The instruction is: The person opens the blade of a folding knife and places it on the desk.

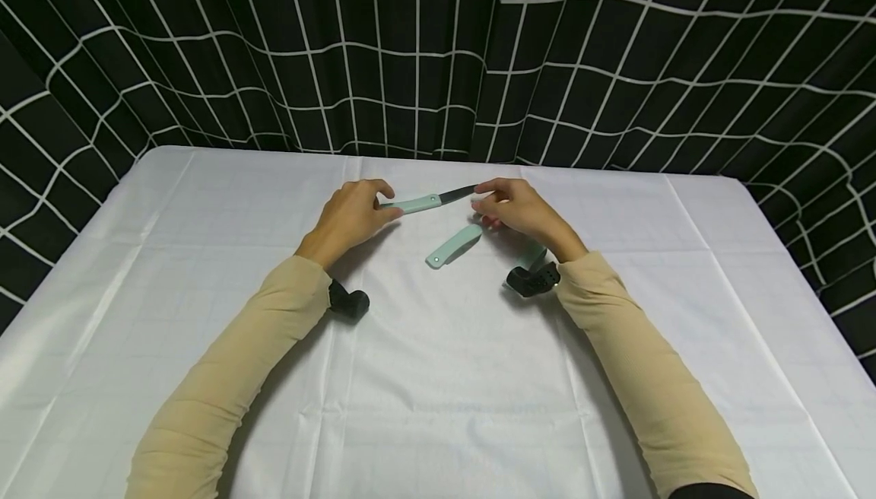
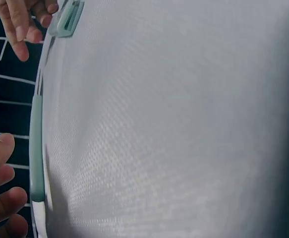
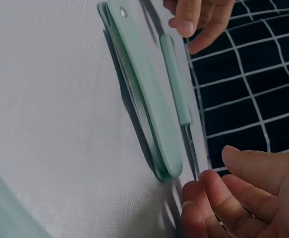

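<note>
An unfolded knife with a mint-green handle [image 1: 419,204] and a dark blade [image 1: 457,194] lies across the far part of the white cloth. My left hand [image 1: 352,210] is at the handle's outer end, thumb and fingers apart; the left wrist view shows its fingertips beside the handle [image 2: 37,148]. At the blade tip is my right hand [image 1: 516,206], its thumb held away from the fingers [image 3: 203,198] in the right wrist view. Nearer to me, a folded mint-green knife [image 3: 146,94] lies just left of the right hand.
Another mint-green piece [image 1: 534,254] sits by the right wrist, partly hidden behind the black wrist camera [image 1: 532,281]. A creased white cloth [image 1: 438,377] covers the table. Beyond its far edge hangs a black curtain [image 1: 417,50] with white grid lines.
</note>
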Tool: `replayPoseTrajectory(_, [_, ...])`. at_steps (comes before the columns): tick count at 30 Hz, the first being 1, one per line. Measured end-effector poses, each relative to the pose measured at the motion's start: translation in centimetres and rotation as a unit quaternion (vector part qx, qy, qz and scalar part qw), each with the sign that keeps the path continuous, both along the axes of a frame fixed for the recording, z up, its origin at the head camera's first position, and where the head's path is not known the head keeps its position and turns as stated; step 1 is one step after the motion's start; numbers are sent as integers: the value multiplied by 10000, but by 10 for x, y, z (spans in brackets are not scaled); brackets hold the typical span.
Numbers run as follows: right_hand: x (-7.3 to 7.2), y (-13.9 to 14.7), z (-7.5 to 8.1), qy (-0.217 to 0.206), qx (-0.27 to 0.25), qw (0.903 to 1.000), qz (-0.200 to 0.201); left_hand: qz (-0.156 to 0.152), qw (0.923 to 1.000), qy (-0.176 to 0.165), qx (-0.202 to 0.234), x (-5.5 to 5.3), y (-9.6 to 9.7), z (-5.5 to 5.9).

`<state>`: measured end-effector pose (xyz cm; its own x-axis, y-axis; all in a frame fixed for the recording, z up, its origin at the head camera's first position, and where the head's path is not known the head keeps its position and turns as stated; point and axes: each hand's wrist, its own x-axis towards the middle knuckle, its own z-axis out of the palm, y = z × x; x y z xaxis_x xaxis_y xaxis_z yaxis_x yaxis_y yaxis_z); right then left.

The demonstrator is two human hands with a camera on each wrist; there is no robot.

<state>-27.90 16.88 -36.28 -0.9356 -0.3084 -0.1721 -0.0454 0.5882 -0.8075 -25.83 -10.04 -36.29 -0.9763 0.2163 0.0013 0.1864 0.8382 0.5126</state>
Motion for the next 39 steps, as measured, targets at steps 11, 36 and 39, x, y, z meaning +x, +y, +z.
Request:
replayPoseTrajectory(11, [16, 5, 8, 350, 153, 9991, 199, -176, 9997, -117, 98, 10, 7, 6])
replayPoseTrajectory(36, [45, 8, 2, 383, 50, 9989, 284, -713, 9967, -372, 135, 34, 30, 7])
replayPoseTrajectory(39, [46, 6, -2, 368, 12, 9990, 246, -754, 9961, -442, 122, 36, 32, 5])
